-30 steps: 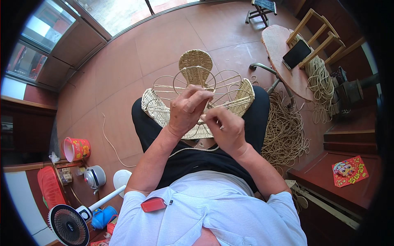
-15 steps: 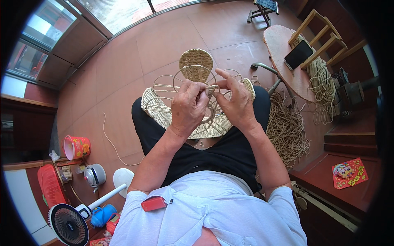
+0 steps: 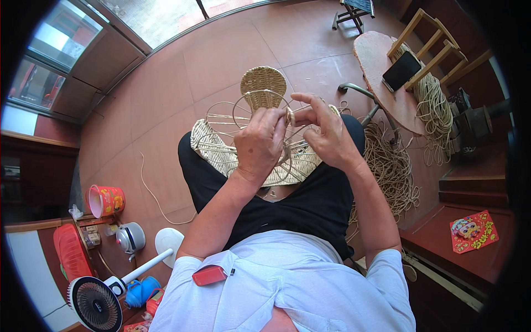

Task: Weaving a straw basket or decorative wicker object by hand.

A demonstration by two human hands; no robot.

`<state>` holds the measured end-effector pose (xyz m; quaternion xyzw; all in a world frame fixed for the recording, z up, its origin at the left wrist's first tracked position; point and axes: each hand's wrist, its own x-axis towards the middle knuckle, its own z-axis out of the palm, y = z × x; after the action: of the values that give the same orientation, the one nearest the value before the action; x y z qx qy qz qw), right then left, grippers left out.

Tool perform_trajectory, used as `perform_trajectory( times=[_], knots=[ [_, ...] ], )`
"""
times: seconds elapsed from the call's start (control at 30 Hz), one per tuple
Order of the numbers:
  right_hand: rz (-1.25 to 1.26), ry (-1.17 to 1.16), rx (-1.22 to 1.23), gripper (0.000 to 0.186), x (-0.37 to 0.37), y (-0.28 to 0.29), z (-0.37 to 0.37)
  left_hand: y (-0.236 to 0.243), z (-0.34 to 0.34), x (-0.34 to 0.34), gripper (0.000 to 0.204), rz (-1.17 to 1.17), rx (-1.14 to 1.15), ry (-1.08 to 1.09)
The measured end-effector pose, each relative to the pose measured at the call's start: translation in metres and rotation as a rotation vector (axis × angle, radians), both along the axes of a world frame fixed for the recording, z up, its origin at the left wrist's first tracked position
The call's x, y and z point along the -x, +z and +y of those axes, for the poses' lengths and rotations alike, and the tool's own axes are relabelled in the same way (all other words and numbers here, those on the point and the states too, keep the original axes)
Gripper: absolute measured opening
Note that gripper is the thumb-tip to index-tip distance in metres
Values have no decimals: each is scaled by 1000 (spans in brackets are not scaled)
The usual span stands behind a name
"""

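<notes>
A woven straw piece [image 3: 213, 149] with round wire loops lies across my lap, with a rounded woven panel [image 3: 263, 80] at its far end. My left hand [image 3: 260, 144] is closed on the woven cord [image 3: 288, 116] at the middle of the frame, its thumb and fingertips bunched there. My right hand [image 3: 329, 135] is just to the right, fingers apart: the index is raised, and another fingertip touches near the cord. The exact contact is partly hidden.
A pink oval board [image 3: 376, 83] holds a black tablet [image 3: 401, 71], a wooden frame [image 3: 420, 44] and cord bundles. Tangled rope [image 3: 392, 177] lies at right. A folding stool [image 3: 354, 11] stands behind; a fan [image 3: 95, 303], bucket [image 3: 106, 200] and pot [image 3: 131, 239] are at left.
Both hands have shifted slightly right since half a second ago. My right hand has risen since a second ago, its index lifting and its thumb separating from the other fingertips.
</notes>
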<state>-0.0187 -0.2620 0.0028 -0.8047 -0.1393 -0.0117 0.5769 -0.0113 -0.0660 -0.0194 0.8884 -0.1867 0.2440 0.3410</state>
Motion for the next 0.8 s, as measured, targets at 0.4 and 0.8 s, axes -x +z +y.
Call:
perform_trajectory(
  times=[0.4, 0.8],
  knots=[
    [110, 43, -142, 56, -25, -7, 4, 21, 11, 1, 25, 388, 95, -149],
    [209, -75, -687, 30, 18, 14, -53, 33, -18, 24, 31, -160, -108, -208]
  ],
)
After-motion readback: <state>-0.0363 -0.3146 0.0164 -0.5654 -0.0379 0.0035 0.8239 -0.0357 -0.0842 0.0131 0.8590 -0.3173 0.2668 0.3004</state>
